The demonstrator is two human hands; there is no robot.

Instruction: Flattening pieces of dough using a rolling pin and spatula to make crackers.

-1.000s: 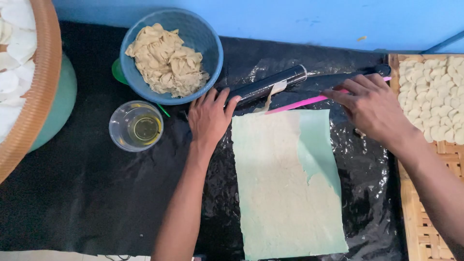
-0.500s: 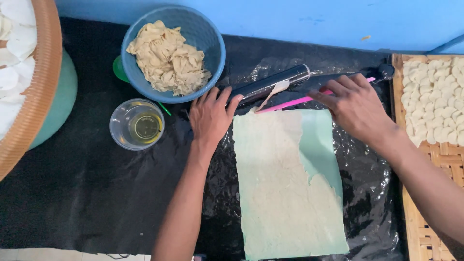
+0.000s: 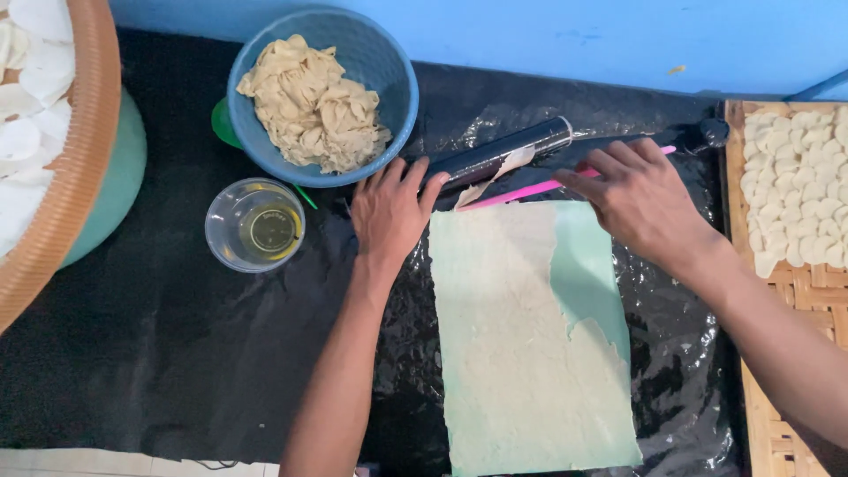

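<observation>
Head view: the left hand (image 3: 389,212) lies flat, fingers spread and gripping nothing, fingertips touching the black rolling pin (image 3: 503,152) above the dough sheet (image 3: 521,344). The right hand (image 3: 640,201) rests open-fingered over the pink stick (image 3: 521,192) at the sheet's top edge.

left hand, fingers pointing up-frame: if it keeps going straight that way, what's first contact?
The left hand points toward the far wall. Its fingertips already seem to touch the black roller, so that comes first; just left of that line sits the blue bowl of dough scraps. Actual contact is hard to judge from above.
</observation>
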